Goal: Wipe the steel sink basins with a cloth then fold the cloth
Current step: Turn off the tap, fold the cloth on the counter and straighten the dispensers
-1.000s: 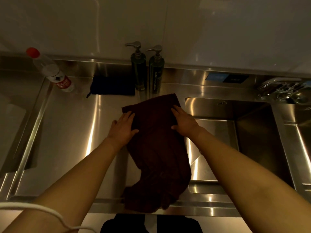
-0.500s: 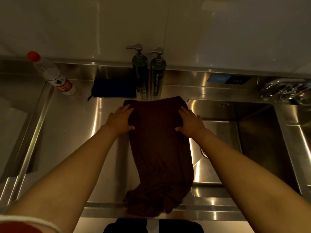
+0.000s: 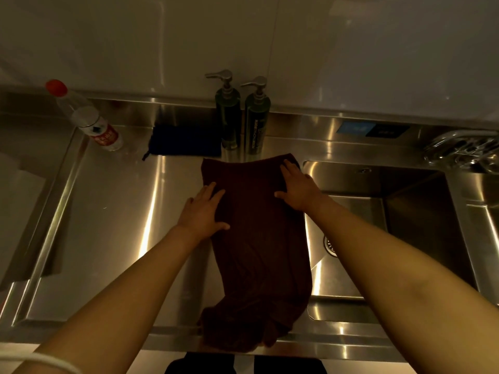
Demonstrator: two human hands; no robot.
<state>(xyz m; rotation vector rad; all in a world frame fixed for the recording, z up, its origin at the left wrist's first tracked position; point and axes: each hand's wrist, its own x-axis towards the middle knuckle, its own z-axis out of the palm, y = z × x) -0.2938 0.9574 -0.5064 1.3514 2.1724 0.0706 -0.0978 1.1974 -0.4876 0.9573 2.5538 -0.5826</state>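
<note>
Both hands flat on the dark cloth (image 3: 259,238), mid-frame.
Left hand (image 3: 204,211) and right hand (image 3: 299,188) press it, fingers straight, beside the sink basin (image 3: 421,228) at right.

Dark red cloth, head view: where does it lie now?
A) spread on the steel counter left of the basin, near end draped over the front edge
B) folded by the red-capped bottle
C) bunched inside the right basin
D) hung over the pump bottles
A: the cloth lies flat on the counter beside the basin, both hands, left hand and right hand, pressing its far end, near end hanging over the front edge.
</note>
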